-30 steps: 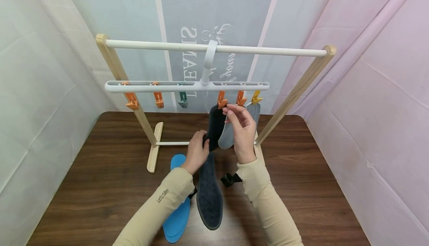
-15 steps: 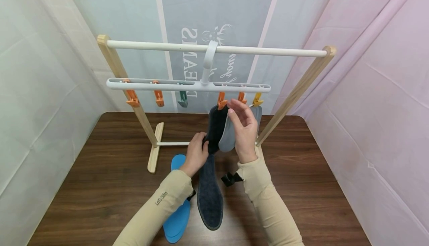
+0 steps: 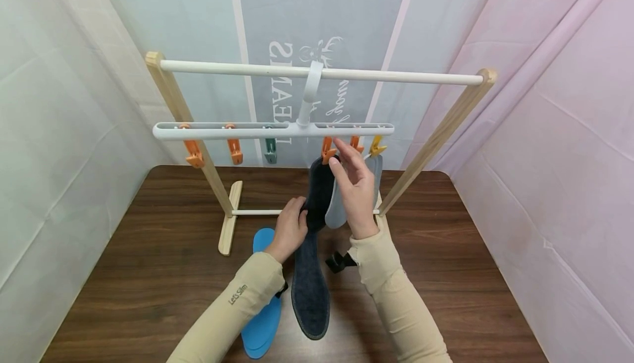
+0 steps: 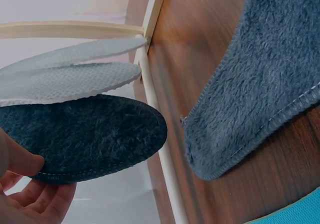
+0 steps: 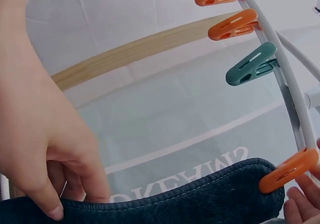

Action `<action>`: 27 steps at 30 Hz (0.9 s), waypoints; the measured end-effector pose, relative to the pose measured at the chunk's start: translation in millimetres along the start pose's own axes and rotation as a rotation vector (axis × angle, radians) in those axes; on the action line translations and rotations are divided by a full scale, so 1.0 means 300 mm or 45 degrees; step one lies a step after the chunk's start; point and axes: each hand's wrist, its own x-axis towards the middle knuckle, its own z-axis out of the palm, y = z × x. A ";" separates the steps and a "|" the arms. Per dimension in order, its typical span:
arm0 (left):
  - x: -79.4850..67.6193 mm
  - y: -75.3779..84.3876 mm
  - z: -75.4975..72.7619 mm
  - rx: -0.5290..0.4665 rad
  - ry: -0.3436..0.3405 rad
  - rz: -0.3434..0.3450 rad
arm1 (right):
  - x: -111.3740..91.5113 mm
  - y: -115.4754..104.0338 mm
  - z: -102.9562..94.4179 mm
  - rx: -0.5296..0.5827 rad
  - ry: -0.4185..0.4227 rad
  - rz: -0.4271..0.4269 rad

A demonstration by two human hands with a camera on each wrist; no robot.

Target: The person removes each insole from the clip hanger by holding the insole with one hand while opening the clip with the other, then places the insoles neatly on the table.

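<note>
A dark fleece insole (image 3: pixel 319 203) hangs from an orange clip (image 3: pixel 328 151), its upper end in the clip's jaws in the right wrist view. My left hand (image 3: pixel 289 228) pinches its edge low down, thumb on one face and fingers behind. Beside the clip my right hand (image 3: pixel 358 187) is raised, fingers apart and gently bent, fingertips close to the clip. Just right of it, grey insoles (image 3: pixel 337 212) hang, partly covered by that hand. A second dark fleece insole (image 3: pixel 311 297) lies flat on the table below.
Blue insoles (image 3: pixel 261 324) lie stacked under my left forearm. The white clip hanger (image 3: pixel 223 132) hooks over the rod of a wooden rack (image 3: pixel 426 143). Two orange clips and a green clip (image 3: pixel 270 151) hang on its left half. A yellow clip (image 3: pixel 378 146) hangs at the right end.
My right fingers have come away from the insole's top and spread beside the orange clip. The hanger has swayed slightly. My left hand keeps its hold lower on the insole.
</note>
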 end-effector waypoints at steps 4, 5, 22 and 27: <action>-0.002 0.001 -0.002 -0.007 -0.017 -0.010 | 0.006 -0.004 0.007 -0.037 -0.033 0.012; -0.002 0.001 -0.001 -0.004 -0.022 -0.013 | 0.006 -0.006 0.009 -0.056 -0.038 0.014; -0.012 0.003 -0.002 0.033 -0.065 -0.013 | 0.020 -0.044 0.026 -0.314 -0.156 0.175; -0.015 0.006 -0.004 0.023 -0.058 -0.009 | 0.024 -0.046 0.028 -0.290 -0.166 0.190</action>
